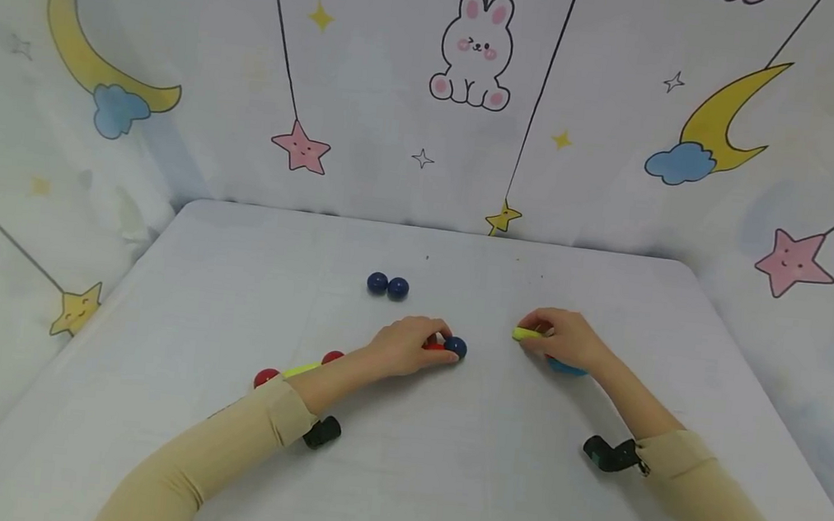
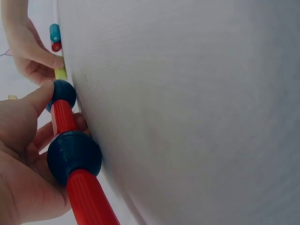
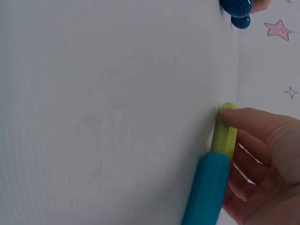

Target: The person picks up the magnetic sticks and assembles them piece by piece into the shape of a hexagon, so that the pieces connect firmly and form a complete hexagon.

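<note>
My left hand (image 1: pixel 409 347) holds a toy chain of dark blue balls joined by ribbed red rods. In the left wrist view its thumb lies on the far blue ball (image 2: pixel 64 91), with a red rod (image 2: pixel 63 117), a nearer blue ball (image 2: pixel 74 157) and another red rod (image 2: pixel 93 199) in line. To the right, my right hand (image 1: pixel 562 338) pinches a yellow-green rod (image 3: pixel 225 136) between thumb and fingers, apart from the chain. A blue rod (image 3: pixel 206 190) lies by that hand on the table, and a red rod (image 2: pixel 56 46) shows beside it in the left wrist view.
Two loose blue balls, one left (image 1: pixel 378 283) and one right (image 1: pixel 398 289), sit farther back on the white table (image 1: pixel 443 478). Partly behind the left forearm lie a red ball (image 1: pixel 267 377), a yellow-green rod (image 1: pixel 301 370) and a second red ball (image 1: pixel 332 356). A patterned cloth hangs behind.
</note>
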`<action>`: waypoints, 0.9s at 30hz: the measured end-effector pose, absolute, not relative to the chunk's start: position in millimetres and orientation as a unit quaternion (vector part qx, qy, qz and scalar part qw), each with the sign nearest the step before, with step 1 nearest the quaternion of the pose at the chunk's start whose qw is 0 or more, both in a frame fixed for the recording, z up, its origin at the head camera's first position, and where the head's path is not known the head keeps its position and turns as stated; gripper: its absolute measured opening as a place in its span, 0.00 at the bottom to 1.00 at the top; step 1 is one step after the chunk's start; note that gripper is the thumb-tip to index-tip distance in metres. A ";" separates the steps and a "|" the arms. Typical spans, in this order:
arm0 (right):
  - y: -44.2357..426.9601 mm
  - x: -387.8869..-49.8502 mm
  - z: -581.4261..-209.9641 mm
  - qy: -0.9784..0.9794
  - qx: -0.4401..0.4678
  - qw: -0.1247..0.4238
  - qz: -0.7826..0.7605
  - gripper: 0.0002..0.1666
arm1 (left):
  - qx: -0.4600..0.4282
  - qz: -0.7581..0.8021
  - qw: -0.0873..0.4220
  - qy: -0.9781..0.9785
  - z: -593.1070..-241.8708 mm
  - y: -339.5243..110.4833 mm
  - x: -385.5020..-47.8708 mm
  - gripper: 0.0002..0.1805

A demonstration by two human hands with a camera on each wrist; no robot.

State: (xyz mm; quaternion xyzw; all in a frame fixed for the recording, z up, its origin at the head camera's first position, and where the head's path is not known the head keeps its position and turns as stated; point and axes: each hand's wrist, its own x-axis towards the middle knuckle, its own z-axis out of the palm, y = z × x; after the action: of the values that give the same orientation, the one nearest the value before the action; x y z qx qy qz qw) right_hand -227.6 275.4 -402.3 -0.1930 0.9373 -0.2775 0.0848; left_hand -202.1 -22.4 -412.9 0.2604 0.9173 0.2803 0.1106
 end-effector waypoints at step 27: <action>208.8 -211.2 -406.0 0.871 -0.334 0.099 -0.345 0.15 | 0.268 0.291 0.104 0.912 -410.3 -39.8 -197.5 0.24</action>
State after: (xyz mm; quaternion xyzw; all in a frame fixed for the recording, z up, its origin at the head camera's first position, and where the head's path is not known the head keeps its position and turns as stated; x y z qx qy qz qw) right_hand -211.2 208.8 -406.0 -0.3344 0.8714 -0.3451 0.0989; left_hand -197.5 -39.8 -410.3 0.2680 0.9124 0.2914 0.1043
